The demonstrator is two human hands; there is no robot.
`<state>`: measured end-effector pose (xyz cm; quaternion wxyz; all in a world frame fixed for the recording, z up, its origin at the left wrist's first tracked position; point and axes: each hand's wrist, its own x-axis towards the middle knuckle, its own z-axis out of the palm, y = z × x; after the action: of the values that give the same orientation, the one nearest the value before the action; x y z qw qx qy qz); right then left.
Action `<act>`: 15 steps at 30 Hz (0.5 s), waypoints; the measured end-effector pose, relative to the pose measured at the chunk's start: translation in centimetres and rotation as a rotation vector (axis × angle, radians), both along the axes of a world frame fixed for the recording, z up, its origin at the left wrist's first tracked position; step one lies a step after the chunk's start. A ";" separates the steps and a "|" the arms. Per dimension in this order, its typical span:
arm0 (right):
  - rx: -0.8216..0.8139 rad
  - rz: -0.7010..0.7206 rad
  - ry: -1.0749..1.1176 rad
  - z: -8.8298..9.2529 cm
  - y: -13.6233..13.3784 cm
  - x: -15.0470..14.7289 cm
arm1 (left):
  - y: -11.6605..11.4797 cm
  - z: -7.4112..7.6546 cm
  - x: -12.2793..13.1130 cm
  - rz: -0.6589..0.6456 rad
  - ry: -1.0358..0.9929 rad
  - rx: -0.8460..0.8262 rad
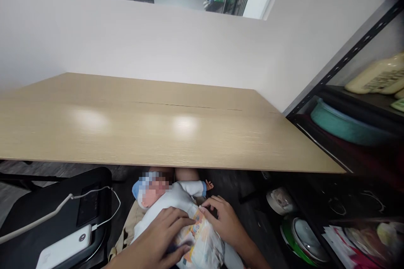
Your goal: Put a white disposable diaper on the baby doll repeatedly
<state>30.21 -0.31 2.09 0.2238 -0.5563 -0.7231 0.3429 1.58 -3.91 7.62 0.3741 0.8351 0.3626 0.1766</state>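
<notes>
A baby doll (176, 199) in a white suit and blue cap lies on my lap below the table's near edge. A printed diaper (202, 239) sits over its middle. My left hand (158, 239) lies on the doll's body with fingers curled over the diaper's left side. The fingertips of my right hand (224, 218) press on the diaper's top edge at the doll's waist. One doll arm (198, 187) sticks out toward the right.
A light wooden table (158, 126) fills the middle, backed by a white partition. At left, a black chair (47, 210) holds a white power bank (63, 250) with a cable. At right, a black shelf rack (347, 134) holds a teal basin (344, 126), bowls and packets.
</notes>
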 end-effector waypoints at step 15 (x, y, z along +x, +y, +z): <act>0.072 0.391 -0.018 4.5 -0.6 -3.0 | -0.7 -1.0 -1.1 -0.096 -0.038 0.118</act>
<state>27.16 -0.90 6.59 0.1660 -0.4002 -0.8310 0.3488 0.49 -4.56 6.59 0.3392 0.8685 0.3040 0.1955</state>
